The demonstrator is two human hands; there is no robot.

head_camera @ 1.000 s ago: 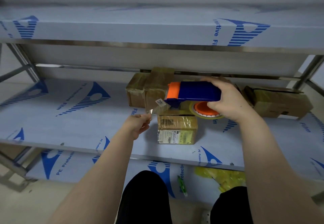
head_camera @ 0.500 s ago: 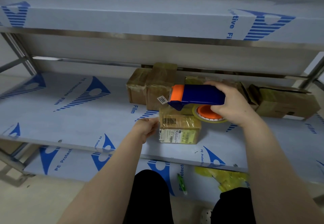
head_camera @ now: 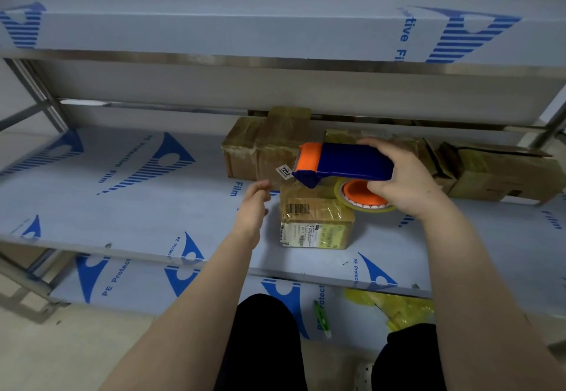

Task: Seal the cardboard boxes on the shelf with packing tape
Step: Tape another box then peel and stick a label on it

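**A:** So, starting closest: why does the person's left hand (head_camera: pixel 252 206) wait near the front of the shelf (head_camera: pixel 122 200)?

**B:** Probably to steady the small box (head_camera: pixel 315 222) or to smooth tape onto it. Its fingers (head_camera: pixel 264 187) are loosely spread and grip nothing. They lie just beside the box's upper left edge (contact is too blurred to call).

**A:** And the box itself?

**B:** It stands near the shelf's front lip with its labels facing the person. Its top and front are already glossy with tape.

**A:** Then the right hand (head_camera: pixel 404 182)?

**B:** It is curled round the blue body of the tape dispenser (head_camera: pixel 346 161). The dispenser is held level above the box's rear, orange nose pointing left, and the tape roll (head_camera: pixel 361 197) hangs under the palm. That posture would suit drawing a strip across the top.

**A:** Farther back?

**B:** The taped boxes (head_camera: pixel 269 145) sit against the rear rail. At the right is the open-flapped box (head_camera: pixel 502 176), whose lid looks lifted, so it is likely not yet sealed.
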